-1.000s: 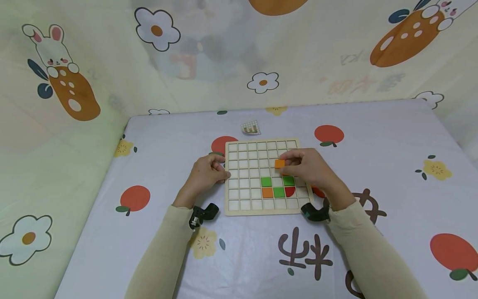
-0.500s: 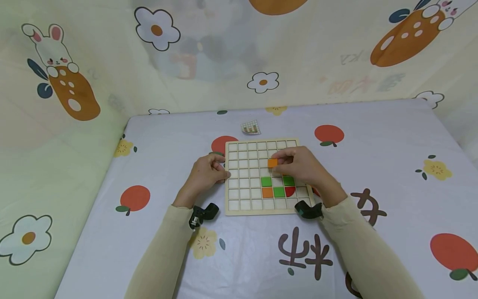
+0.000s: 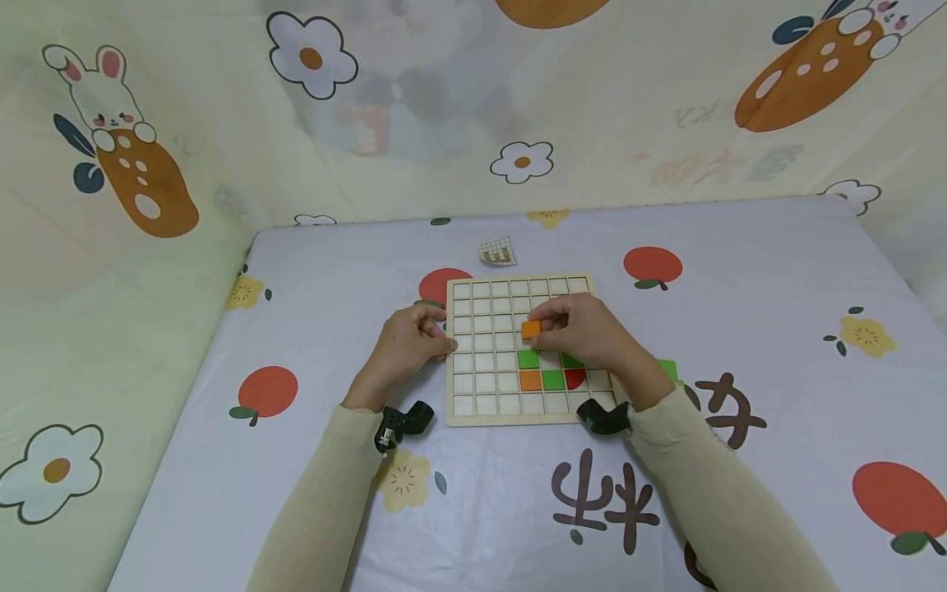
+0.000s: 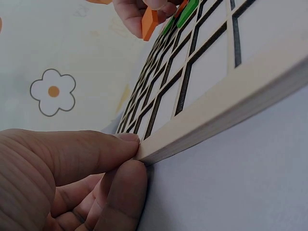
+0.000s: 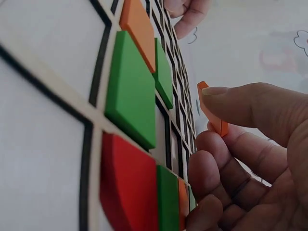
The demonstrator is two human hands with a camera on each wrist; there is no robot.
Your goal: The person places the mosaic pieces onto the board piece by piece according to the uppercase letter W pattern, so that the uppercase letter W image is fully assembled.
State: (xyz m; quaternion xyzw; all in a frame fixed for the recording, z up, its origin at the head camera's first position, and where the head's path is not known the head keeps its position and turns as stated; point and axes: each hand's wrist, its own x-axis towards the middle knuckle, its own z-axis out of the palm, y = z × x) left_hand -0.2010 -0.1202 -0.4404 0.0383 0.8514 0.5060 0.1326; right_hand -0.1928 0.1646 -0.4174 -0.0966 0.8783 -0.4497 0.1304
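My right hand [image 3: 584, 330] pinches an orange square tile [image 3: 530, 330] between thumb and fingers, over the middle of a wooden grid board [image 3: 473, 426]. The right wrist view has this tile [image 5: 211, 113] held on edge, tilted. Just nearer lie a green tile [image 3: 528, 359], an orange tile [image 3: 530, 381], another green tile [image 3: 552, 381] and a red round-edged tile [image 3: 574, 379], set in the squares. A further green tile [image 3: 570, 360] is partly under the right hand. My left hand [image 3: 408, 349] grips the board's left rim, thumb on top [image 4: 125, 139].
A small paper card with a printed grid [image 3: 496, 252] lies behind the board. Something green [image 3: 668, 369] shows past my right wrist, mostly hidden. A printed cloth [image 3: 325, 279] covers the table, and a patterned curtain [image 3: 414, 107] stands behind it.
My right hand has moved left across the board with the orange tile and come slightly nearer. The green thing past the right wrist has come into view. My left hand stays put.
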